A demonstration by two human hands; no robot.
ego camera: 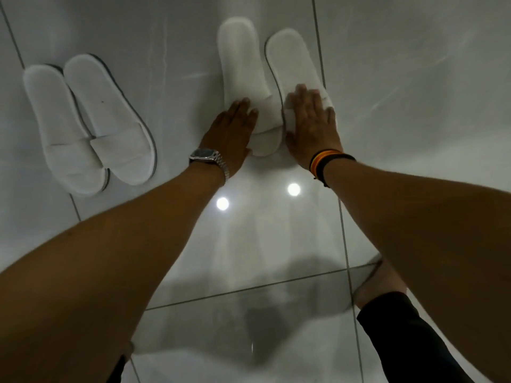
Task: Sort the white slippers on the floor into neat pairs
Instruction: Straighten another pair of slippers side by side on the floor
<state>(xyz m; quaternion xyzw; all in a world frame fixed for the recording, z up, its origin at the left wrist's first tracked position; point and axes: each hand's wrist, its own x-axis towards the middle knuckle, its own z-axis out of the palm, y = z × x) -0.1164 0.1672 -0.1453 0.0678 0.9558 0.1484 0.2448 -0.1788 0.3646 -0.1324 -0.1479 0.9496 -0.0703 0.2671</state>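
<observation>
Two white slippers lie side by side at the upper middle of the tiled floor, toes toward me. My left hand (232, 131), with a metal watch on its wrist, rests flat against the left edge of the left slipper (243, 67). My right hand (312, 120), with striped bands on its wrist, lies flat on the toe strap of the right slipper (290, 59) and covers most of that strap. Both hands have fingers stretched out and grip nothing. Another pair of white slippers (91, 120) sits together at the left, touching each other.
The glossy grey tile floor (414, 106) reflects two ceiling lights near my wrists. A dark-sleeved leg and a bare foot (384, 283) are at the lower right. Dark grout lines cross the floor.
</observation>
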